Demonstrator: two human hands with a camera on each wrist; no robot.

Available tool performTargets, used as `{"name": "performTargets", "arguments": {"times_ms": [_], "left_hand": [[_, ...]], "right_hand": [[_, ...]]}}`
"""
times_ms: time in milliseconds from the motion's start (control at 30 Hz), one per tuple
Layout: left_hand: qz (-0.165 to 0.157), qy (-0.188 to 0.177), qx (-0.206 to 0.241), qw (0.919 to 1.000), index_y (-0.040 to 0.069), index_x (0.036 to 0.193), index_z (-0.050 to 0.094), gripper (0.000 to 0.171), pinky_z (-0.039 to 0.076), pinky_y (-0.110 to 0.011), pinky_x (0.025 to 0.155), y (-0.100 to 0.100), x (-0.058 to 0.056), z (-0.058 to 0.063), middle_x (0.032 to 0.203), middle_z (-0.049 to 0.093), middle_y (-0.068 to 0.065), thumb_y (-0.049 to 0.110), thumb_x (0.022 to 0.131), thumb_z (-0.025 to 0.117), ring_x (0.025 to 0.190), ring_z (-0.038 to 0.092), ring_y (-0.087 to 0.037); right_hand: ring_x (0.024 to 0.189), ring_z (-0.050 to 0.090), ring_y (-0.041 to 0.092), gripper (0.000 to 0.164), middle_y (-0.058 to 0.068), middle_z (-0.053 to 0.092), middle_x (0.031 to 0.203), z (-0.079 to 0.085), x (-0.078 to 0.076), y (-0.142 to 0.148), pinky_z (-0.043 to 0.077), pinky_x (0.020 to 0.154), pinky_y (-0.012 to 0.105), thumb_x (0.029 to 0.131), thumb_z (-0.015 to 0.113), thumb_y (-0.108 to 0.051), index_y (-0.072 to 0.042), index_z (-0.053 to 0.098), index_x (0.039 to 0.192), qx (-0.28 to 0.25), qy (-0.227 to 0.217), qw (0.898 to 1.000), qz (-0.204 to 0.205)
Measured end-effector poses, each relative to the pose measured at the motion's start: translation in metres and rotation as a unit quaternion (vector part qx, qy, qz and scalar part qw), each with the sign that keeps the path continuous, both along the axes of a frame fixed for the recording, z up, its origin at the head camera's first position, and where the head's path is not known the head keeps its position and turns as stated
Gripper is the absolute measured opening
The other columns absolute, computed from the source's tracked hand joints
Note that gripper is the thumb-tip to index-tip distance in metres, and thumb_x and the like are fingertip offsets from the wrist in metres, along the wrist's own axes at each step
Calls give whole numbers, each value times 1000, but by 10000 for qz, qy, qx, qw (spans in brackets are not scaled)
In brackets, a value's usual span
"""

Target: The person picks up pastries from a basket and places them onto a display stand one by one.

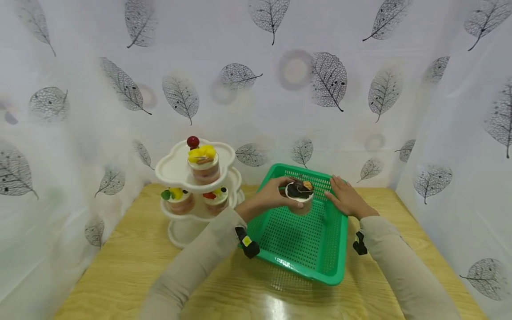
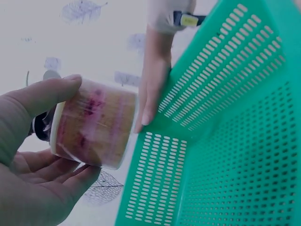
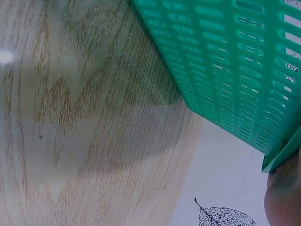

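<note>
Leaf-printed white curtains surround a wooden table (image 1: 120, 266). From the head view, a green basket (image 1: 316, 262) sits on the table beside a white tiered stand (image 1: 176, 171) already holding three dessert cups: one on top (image 1: 204, 165), two below (image 1: 179, 198) (image 1: 215, 198). The left hand (image 1: 272, 193) grips a chocolate-topped cup (image 1: 300, 195) above the basket, while the right hand (image 1: 346, 198) rests flat on the basket's far rim, fingers straight. The basket looks otherwise empty, so this seems the last cup left to move. From the left wrist, thumb and fingers (image 2: 47, 94) curl round the cup (image 2: 96, 125), held tilted just outside the basket wall (image 2: 155, 183). From the right wrist, only the basket's underside (image 3: 225, 61), the table (image 3: 84, 117) and a sliver of hand show.
</note>
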State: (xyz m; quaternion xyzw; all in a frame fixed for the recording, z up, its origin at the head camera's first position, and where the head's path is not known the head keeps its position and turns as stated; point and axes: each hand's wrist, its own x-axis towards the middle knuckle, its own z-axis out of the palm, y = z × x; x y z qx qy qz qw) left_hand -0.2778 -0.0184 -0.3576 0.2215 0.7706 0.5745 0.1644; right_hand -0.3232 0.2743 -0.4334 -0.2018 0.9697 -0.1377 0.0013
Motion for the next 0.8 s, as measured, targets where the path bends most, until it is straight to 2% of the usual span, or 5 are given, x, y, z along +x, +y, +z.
{"name": "performTargets", "arguments": {"times_ms": [100,300,567,667,800], "left_hand": [[-105,12,278,9996,2,139,44,70,52,-32,93,-10,7,2,136,50,-13,6,78,79,122,53,-28],[-398,434,483,9971,5,139,44,69,45,-32,103,-37,18,-6,136,50,-11,7,79,77,127,49,-25],[-26,778,384,9962,4,138,43,71,42,-33,106,-76,36,-16,137,49,-14,11,78,80,130,47,-29],[-21,944,451,9945,2,136,45,69,41,-35,107,-91,43,-18,136,50,-15,9,77,81,129,47,-30],[-10,972,507,9940,0,135,46,70,39,-33,107,-110,53,-24,137,49,-15,9,76,82,130,46,-30]], "right_hand": [[142,6,49,67,32,8,154,1,0,0,4,115,61,105,31,-36,13,14,147,-1,17,10000,1],[141,5,49,68,33,7,154,1,1,1,4,115,61,105,31,-38,13,14,147,-80,-13,10000,9],[142,5,48,68,31,5,155,0,4,1,2,115,60,105,30,-38,12,12,148,-14,-88,10000,-19],[142,5,48,68,32,5,155,0,3,0,3,115,60,105,30,-38,12,13,148,-70,-76,9999,14],[142,4,48,66,32,6,155,0,2,0,3,115,60,105,32,-35,12,12,148,-115,-62,9999,6]]}}
